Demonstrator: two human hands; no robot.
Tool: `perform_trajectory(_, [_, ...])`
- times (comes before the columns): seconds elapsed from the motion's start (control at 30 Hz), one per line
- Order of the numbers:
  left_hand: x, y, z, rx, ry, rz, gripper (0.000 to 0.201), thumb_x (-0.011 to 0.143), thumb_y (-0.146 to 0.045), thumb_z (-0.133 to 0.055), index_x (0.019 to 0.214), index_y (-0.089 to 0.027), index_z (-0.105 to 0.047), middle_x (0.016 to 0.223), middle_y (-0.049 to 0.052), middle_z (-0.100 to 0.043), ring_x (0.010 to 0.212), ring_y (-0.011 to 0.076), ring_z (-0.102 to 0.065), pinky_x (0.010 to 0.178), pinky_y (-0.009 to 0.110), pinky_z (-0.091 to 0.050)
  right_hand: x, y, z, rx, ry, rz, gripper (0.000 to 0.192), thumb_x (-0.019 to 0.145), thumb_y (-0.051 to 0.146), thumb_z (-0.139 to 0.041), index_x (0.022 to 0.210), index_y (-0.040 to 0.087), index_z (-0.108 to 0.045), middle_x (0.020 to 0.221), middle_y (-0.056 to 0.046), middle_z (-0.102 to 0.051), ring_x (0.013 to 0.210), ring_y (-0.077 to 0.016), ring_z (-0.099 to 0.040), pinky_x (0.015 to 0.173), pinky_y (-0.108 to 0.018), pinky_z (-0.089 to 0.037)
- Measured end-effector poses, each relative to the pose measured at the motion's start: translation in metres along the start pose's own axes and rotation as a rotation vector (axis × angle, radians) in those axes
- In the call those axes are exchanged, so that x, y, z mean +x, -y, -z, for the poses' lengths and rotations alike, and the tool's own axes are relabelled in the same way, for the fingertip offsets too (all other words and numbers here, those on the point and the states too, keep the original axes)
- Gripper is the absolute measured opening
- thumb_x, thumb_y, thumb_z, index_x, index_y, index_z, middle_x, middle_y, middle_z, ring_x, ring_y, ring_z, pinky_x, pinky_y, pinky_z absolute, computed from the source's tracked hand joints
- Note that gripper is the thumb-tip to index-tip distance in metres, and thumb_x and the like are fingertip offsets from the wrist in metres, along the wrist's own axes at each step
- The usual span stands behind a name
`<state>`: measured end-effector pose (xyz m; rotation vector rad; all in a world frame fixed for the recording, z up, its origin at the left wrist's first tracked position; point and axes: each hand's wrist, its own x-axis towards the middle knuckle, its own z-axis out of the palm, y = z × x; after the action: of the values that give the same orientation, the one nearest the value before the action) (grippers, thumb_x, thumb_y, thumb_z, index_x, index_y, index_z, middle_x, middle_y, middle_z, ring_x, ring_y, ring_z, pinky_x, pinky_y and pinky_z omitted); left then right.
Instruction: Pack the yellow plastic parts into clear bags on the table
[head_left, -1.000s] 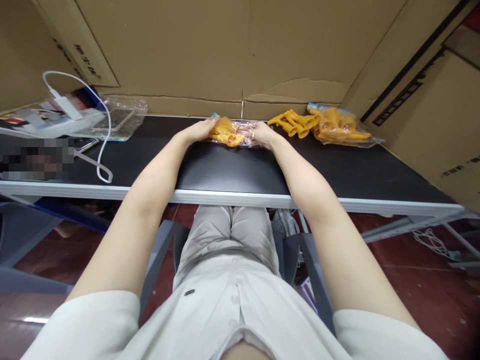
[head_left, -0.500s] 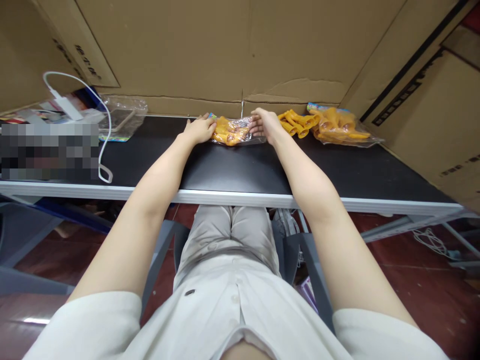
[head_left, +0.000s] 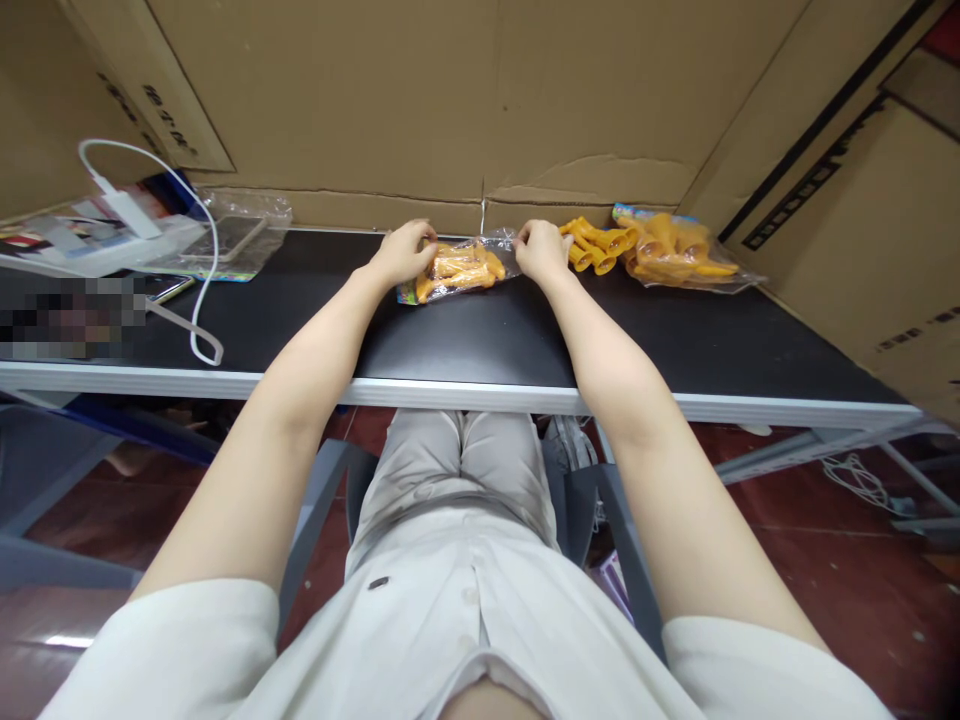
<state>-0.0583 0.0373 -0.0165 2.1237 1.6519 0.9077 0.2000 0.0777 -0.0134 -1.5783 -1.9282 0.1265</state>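
Near the frame's top centre, our left hand point(head_left: 405, 252) and right hand point(head_left: 541, 250) pinch opposite ends of a filled bag point(head_left: 457, 270) of orange toys on the table point(head_left: 480, 340). Loose toys point(head_left: 592, 245) beside another packed bag point(head_left: 679, 250), upper right, remain unbagged.

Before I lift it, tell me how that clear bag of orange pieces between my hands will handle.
The clear bag will probably sag and crinkle, since its film looks thin and loose. It seems light: the pieces inside look like small plastic parts. They may slide and bunch toward the low end, so the left hand and right hand gripping opposite ends should help.
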Motion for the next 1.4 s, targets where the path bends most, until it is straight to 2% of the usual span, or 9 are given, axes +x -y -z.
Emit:
perform_trajectory(0.23, [-0.002, 0.002, 0.000, 0.092, 0.058, 0.105, 0.056, 0.105, -0.045, -0.053, 0.152, -0.021, -0.072, 0.154, 0.012, -0.072, 0.156, 0.0387, -0.054, 0.138, 0.049, -0.024, -0.002, 0.001, 0.004, -0.048, 0.000, -0.027, 0.020, 0.109, 0.015, -0.052, 0.111, 0.015, -0.072, 0.137, -0.021, -0.072, 0.147, -0.0417, -0.058, 0.131, -0.081, -0.023])
perform_trajectory(0.43, [-0.001, -0.005, 0.001, 0.194, 0.023, 0.090, 0.062, 0.102, -0.055, -0.063, 0.152, -0.019, -0.071, 0.162, 0.018, -0.063, 0.158, 0.0437, -0.049, 0.139, 0.053, -0.024, 0.009, -0.012, -0.001, -0.108, -0.099, -0.018, 0.029, 0.116, 0.022, -0.041, 0.125, 0.015, -0.067, 0.144, -0.022, -0.065, 0.149, -0.0423, -0.056, 0.126, -0.081, -0.030])
perform_trajectory(0.67, [-0.004, -0.015, 0.006, 0.053, -0.093, 0.131, 0.065, 0.110, -0.061, -0.052, 0.150, -0.012, -0.069, 0.145, 0.019, -0.074, 0.160, 0.0453, -0.047, 0.139, 0.049, -0.026, 0.016, -0.017, -0.003, 0.031, -0.096, -0.185, 0.030, 0.110, 0.016, -0.051, 0.137, 0.008, -0.060, 0.141, -0.026, -0.065, 0.143, -0.0388, -0.064, 0.125, -0.063, -0.046])
perform_trajectory(0.83, [0.003, -0.007, 0.006, -0.222, -0.088, 0.257, 0.067, 0.117, -0.056, -0.032, 0.165, -0.015, -0.053, 0.118, 0.017, -0.083, 0.145, 0.0450, -0.066, 0.129, 0.059, -0.042, 0.005, 0.000, -0.006, 0.503, 0.065, -0.391, 0.015, 0.106, 0.009, -0.058, 0.119, 0.015, -0.063, 0.104, -0.013, -0.072, 0.100, -0.0255, -0.075, 0.095, -0.041, -0.065])
perform_trajectory(0.97, [0.004, -0.004, 0.005, -0.361, 0.046, 0.447, 0.068, 0.114, -0.043, -0.038, 0.171, -0.008, -0.040, 0.109, 0.022, -0.083, 0.131, 0.0478, -0.075, 0.120, 0.066, -0.051, -0.005, 0.013, -0.001, 0.787, 0.138, -0.510, 0.013, 0.108, 0.007, -0.057, 0.102, 0.018, -0.059, 0.080, -0.003, -0.064, 0.066, -0.0141, -0.063, 0.065, -0.023, -0.058])
perform_trajectory(1.07, [0.004, -0.004, 0.004, -0.324, 0.113, 0.523, 0.062, 0.108, -0.047, -0.056, 0.158, -0.010, -0.057, 0.099, 0.021, -0.081, 0.117, 0.0466, -0.081, 0.114, 0.062, -0.058, -0.010, 0.017, 0.005, 0.832, 0.170, -0.531, 0.023, 0.108, 0.004, -0.053, 0.091, 0.019, -0.057, 0.070, 0.000, -0.060, 0.058, -0.0109, -0.057, 0.058, -0.018, -0.052])
perform_trajectory(1.17, [0.004, -0.002, -0.001, -0.158, -0.019, 0.476, 0.043, 0.105, -0.048, -0.064, 0.125, -0.012, -0.076, 0.088, 0.017, -0.077, 0.107, 0.0442, -0.082, 0.107, 0.055, -0.061, -0.013, 0.018, 0.008, 0.823, 0.200, -0.513, 0.033, 0.107, -0.002, -0.052, 0.080, 0.018, -0.056, 0.063, 0.000, -0.057, 0.055, -0.0096, -0.055, 0.057, -0.016, -0.050])
perform_trajectory(1.27, [0.007, 0.004, -0.007, 0.015, -0.184, 0.347, 0.038, 0.107, -0.046, -0.062, 0.093, -0.014, -0.077, 0.083, 0.015, -0.073, 0.111, 0.0402, -0.077, 0.112, 0.046, -0.057, -0.014, 0.019, 0.008, 0.825, 0.203, -0.490, 0.039, 0.105, -0.005, -0.051, 0.075, 0.018, -0.056, 0.060, 0.000, -0.057, 0.053, -0.0085, -0.055, 0.057, -0.016, -0.049])
perform_trajectory(1.4, [0.011, 0.017, -0.016, -0.060, -0.203, 0.283, 0.038, 0.102, -0.046, -0.069, 0.076, -0.019, -0.068, 0.078, 0.009, -0.068, 0.104, 0.0334, -0.072, 0.106, 0.039, -0.057, -0.013, 0.019, 0.006, 0.852, 0.226, -0.472, 0.041, 0.104, -0.008, -0.049, 0.072, 0.017, -0.057, 0.058, 0.000, -0.057, 0.052, -0.0081, -0.055, 0.059, -0.016, -0.050])
